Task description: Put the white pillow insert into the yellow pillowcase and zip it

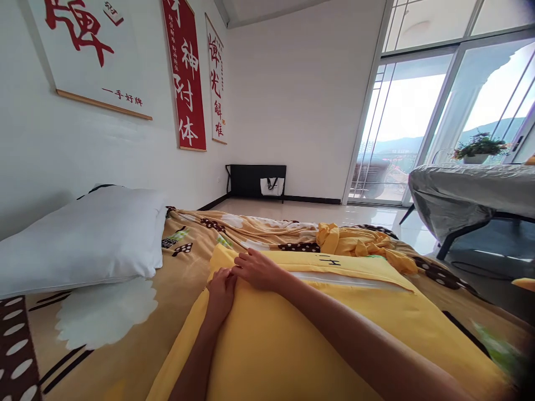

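A yellow pillowcase lies flat across the patterned blanket, and a strip of white filling, likely a pillow, shows through the long opening near its far edge. At the left end of that opening my left hand has its fingers closed on the yellow cloth. Right beside it, touching it, my right hand reaches across from the right with bent fingers pinching the same corner area. The fingertips of both hands meet, and the exact bit of cloth between them is partly hidden.
A white pillow rests on the brown patterned blanket at left. Crumpled yellow cloth lies beyond the pillowcase. A plastic-covered table stands at right, and a black folded panel leans against the far wall.
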A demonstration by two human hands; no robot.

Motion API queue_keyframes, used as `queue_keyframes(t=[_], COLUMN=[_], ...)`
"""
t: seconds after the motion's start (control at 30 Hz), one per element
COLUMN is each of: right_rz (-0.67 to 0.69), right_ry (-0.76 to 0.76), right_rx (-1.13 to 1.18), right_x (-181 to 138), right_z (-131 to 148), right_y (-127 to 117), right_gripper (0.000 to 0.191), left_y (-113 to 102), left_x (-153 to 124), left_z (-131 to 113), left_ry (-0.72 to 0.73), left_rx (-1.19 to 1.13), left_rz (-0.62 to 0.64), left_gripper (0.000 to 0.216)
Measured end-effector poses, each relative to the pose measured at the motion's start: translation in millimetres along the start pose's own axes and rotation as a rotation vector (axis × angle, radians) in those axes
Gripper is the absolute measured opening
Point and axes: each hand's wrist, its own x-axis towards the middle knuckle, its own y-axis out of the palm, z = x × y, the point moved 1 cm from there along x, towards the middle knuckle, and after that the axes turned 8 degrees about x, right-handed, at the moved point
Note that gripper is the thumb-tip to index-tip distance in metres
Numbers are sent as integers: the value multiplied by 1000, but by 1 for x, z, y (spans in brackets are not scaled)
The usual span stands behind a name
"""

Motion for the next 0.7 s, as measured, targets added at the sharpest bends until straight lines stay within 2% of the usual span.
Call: queue_keyframes(t=[0.33, 0.5, 0.57, 0.7], right_rz=[45, 53, 57, 70], right_ry=[55, 74, 146, 391], right_rx=[49, 53, 109, 227], right_x=[-14, -21, -26, -47], right_z=[-10, -9, -5, 4], right_y=[-2, -7, -10, -17], right_gripper=[18, 19, 18, 20], left_y=[-1, -1, -2, -3], left_x=[-3, -4, -3, -4], left_z=[-7, -7, -6, -6], left_ry=[-20, -24, -24, -19], left_rx=[42, 33, 27, 19], left_rz=[-78, -74, -66, -56], left_gripper=[22, 24, 23, 21])
